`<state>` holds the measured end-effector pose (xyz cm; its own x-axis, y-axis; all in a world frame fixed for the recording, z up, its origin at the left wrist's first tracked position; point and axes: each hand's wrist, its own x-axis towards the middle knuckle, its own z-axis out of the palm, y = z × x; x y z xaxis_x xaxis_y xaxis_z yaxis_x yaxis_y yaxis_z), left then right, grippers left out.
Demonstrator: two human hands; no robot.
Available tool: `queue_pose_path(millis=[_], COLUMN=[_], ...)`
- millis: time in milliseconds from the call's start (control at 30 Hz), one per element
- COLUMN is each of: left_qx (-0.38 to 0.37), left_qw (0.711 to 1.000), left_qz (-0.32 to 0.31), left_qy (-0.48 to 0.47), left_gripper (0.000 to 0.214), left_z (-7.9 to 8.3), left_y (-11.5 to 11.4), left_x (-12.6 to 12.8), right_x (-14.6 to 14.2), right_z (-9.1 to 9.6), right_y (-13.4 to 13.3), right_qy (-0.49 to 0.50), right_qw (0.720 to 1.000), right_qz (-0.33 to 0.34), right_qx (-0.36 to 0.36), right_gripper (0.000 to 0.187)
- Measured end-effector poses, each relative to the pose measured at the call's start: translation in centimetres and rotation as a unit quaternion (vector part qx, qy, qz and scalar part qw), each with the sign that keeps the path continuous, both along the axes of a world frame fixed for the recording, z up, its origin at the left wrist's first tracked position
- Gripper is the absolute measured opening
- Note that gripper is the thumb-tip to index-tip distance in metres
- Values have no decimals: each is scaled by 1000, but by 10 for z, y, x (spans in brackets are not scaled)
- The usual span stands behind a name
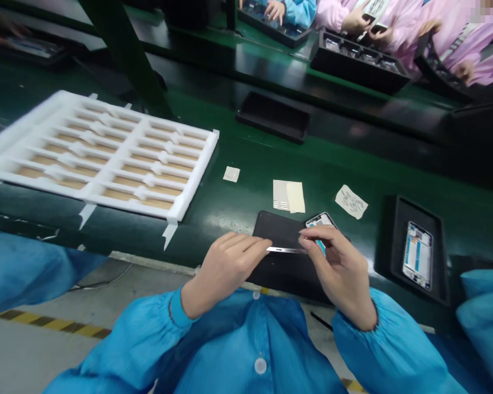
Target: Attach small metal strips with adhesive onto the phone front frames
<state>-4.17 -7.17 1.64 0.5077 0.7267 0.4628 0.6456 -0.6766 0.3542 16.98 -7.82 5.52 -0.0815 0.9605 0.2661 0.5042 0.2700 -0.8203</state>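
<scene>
In the head view, my left hand (234, 257) grips a phone frame (286, 250), held edge-on so that a thin silvery side with a small slot shows. My right hand (340, 262) is at the frame's far end, thumb and index finger pinched together; whatever is between them is too small to see. Under and behind the hands lies a black mat (277, 229). Another phone frame (321, 220), with blue strips, lies on it, partly covered by my right fingers. A backing sheet (287, 196) with small white stickers lies just beyond the mat.
A white foam tray (176, 210) with slots stands at left, taped down. At right a black tray (439, 241) holds a phone frame (419, 254). Paper scraps (231, 174) and a crumpled liner (351, 202) lie ahead. Co-workers sit across and beside me. A black tray (273, 116) stands farther back.
</scene>
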Motion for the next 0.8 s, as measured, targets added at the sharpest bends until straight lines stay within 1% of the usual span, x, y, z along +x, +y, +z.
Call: queue_pose_path(millis=[167,267,367,500,567,633,800], left_qx=[-6,-3,-1,6,6,5,2], left_qw=[1000,1000,1000,1000,1000,1000,1000], left_qz=[-2,-4,-4,-2,-2,-2,-10], left_qy=[-4,-5,-8,-15,-15,-16,-21], left_gripper=[15,14,13,12,13,13,14], left_z=[-1,-2,-2,-1,-1,-1,-1], left_y=[0,-1,-1,1,1,1,0], left_x=[0,0,0,1,2,2,3], right_x=[1,1,0,1,2,2,-2], right_z=[3,7,9,7,5,5,13], right_y=[3,3,2,0,-1,-1,2], right_qy=[34,35,-14,-83,-126,-173,-260], right_qw=[999,998,994,985,978,970,952], right_qz=[19,55,96,101,104,114,142], right_qx=[0,21,58,115,132,128,81], right_gripper=[13,16,18,21,21,21,14])
